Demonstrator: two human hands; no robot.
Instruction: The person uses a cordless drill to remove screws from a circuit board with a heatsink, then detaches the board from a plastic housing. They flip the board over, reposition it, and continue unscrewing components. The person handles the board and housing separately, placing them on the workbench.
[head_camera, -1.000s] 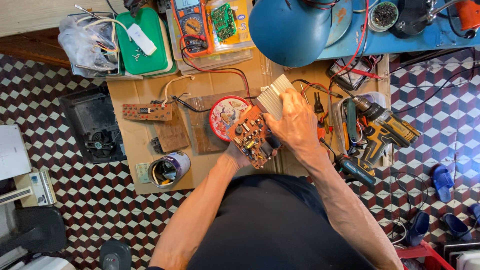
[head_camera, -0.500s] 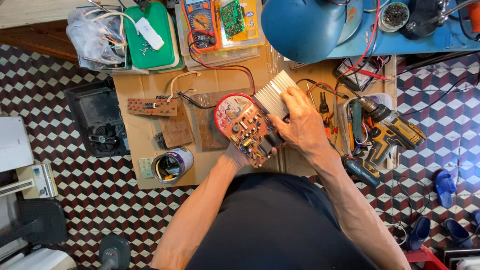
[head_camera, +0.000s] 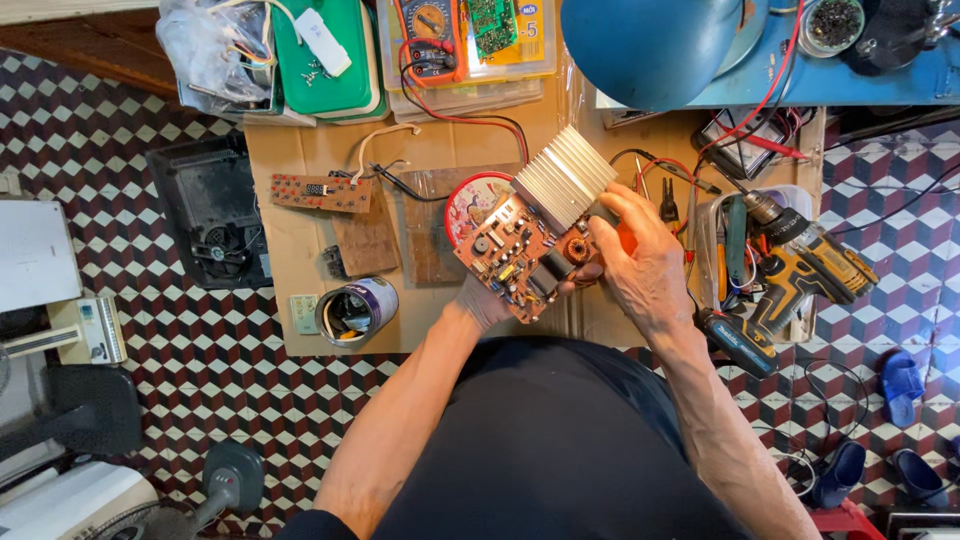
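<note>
I hold an orange-brown circuit board (head_camera: 512, 255) with a ribbed aluminium heat sink (head_camera: 564, 180) above the cardboard-covered workbench (head_camera: 300, 270). My left hand (head_camera: 480, 300) grips the board from underneath at its near edge. My right hand (head_camera: 640, 255) clasps the board's right side, fingers by a copper coil (head_camera: 576, 248). The board is tilted, component side up.
A round red tin (head_camera: 468, 200), a small red display board (head_camera: 320, 193), a tin can (head_camera: 355, 310) and a multimeter (head_camera: 432, 35) lie on the bench. A yellow drill (head_camera: 800, 265) and hand tools sit to the right, a blue lamp shade (head_camera: 650, 45) above, a black casing (head_camera: 205, 215) left.
The board has been lifted and turned, so the heat sink now points up and to the right. My right hand has shifted from the board's top to its right side.
</note>
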